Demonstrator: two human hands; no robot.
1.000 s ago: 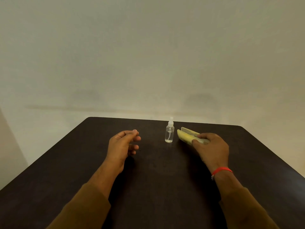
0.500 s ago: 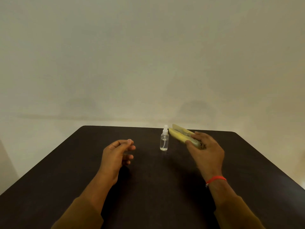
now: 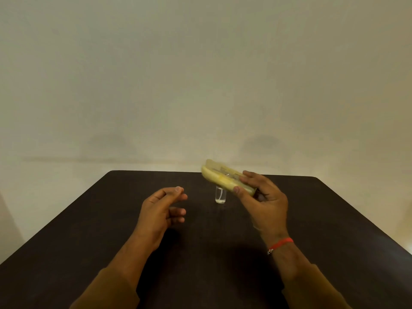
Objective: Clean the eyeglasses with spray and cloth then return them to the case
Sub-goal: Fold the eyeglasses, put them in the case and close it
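My right hand grips a yellow glasses case by its near end and holds it lifted above the dark table, tilted with its far end up to the left. The case's lid gapes slightly, and something glassy shows inside, blurred. A small clear spray bottle stands on the table just below the case, its top hidden behind it. My left hand hovers to the left of the bottle, fingers loosely curled, holding nothing. No cloth is in view.
The table's far edge runs just behind the bottle, with a plain pale wall beyond. A red thread band circles my right wrist.
My right hand has lifted the case off the table and brought it left, over the spray bottle. My left hand has stayed about where it was, still loosely curled.
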